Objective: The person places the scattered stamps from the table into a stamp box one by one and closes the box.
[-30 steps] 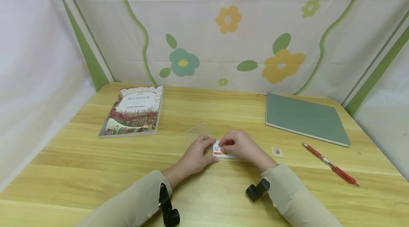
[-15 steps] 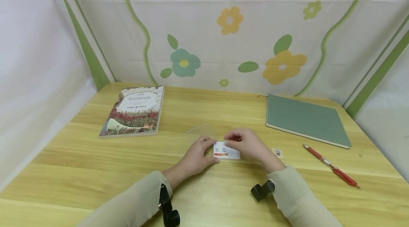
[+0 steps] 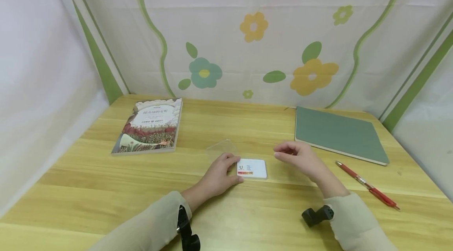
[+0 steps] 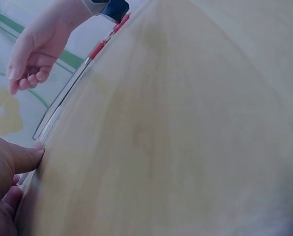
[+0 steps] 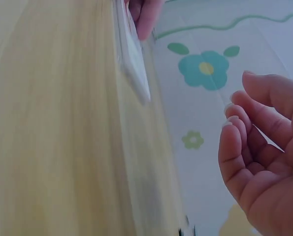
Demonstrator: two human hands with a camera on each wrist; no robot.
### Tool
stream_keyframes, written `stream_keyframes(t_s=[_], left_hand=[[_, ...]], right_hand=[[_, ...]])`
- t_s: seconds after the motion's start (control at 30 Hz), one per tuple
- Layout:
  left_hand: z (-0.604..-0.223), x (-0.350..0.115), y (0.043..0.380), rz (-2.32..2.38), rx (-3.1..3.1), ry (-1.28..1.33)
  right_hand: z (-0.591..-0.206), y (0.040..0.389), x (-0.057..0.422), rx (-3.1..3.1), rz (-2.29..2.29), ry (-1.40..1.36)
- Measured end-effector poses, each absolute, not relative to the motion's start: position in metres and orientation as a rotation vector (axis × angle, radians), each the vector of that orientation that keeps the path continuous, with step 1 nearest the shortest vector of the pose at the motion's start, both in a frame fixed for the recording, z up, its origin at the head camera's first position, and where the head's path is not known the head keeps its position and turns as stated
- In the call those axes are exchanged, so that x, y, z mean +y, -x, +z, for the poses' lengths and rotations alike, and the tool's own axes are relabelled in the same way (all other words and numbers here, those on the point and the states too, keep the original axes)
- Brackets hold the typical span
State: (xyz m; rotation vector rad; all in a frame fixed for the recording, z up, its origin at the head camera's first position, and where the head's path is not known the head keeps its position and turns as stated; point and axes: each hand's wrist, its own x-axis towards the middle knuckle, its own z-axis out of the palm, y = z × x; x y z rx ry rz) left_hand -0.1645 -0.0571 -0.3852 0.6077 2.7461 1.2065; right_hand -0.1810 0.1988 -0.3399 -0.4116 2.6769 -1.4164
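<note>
A person's two bare hands at a pale yellow wood-grain worktop [image 3: 106,188], as seen from beside it; the left hand [image 3: 219,176] grips the left end of a flat white rectangular slab with rounded corners [image 3: 256,169], thumb at the near edge and forefinger at the far edge; the slab lies flat on the worktop, in front of the person, its upper face printed at the left with a dark mark above a red-orange strip; the right hand [image 3: 301,160] is raised to the right of the slab and apart from it, its fingers loosely curled and holding nothing; a clear, transparent, thin-edged piece [image 3: 221,147] lies just beyond the left hand; farther left rests a paperback book with an illustrated cover of red and green plants [image 3: 148,125]; at the far right lies a closed grey-green notebook [image 3: 339,135], and nearer the person, a slender red pen with a silvery middle [image 3: 366,184] lies aslant; behind the worktop hangs a white cloth printed with yellow, green and teal flowers [image 3: 230,46]; both sleeves are beige [image 3: 155,219].
</note>
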Motion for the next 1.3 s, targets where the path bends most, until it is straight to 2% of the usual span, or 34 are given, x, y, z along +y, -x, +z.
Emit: stream_keyframes(t_s=[0.23,0.6,1.03,1.3], left_hand=[[-0.386,-0.056,0.165,1.210,2.746,-0.613],[-0.389,-0.052,0.168,1.221,2.747,-0.627],[-0.389,-0.051,0.166,1.225,2.728,-0.644],[-0.393,-0.058,0.166,1.223,2.765,-0.633]], right_hand=[[-0.342,0.172,0.231,2.684,-1.378,0.299],[-0.344,0.160,0.271,2.714,-1.308,0.283],[-0.362,0.157,0.288,2.859,-1.070,0.256],[-0.380,0.165,0.285,2.879,-1.105,0.223]])
